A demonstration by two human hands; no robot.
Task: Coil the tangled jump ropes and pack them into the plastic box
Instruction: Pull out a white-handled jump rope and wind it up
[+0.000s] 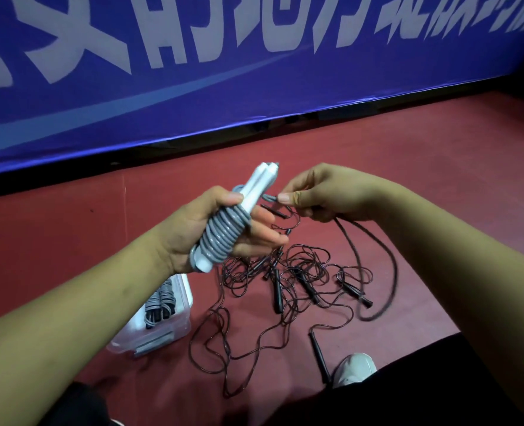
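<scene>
One coiled grey rope (220, 238) sits gripped in left hand (186, 229); right hand (322, 192) pinches its end (268, 197).

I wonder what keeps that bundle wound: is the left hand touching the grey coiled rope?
Touching. The head view shows the left hand holding the grey coiled rope, its coils lying against palm and fingers.

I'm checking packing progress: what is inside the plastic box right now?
Inside the plastic box lie coiled grey ropes, at least two bundles. The left forearm covers the box's left part, so more may be hidden.
</scene>
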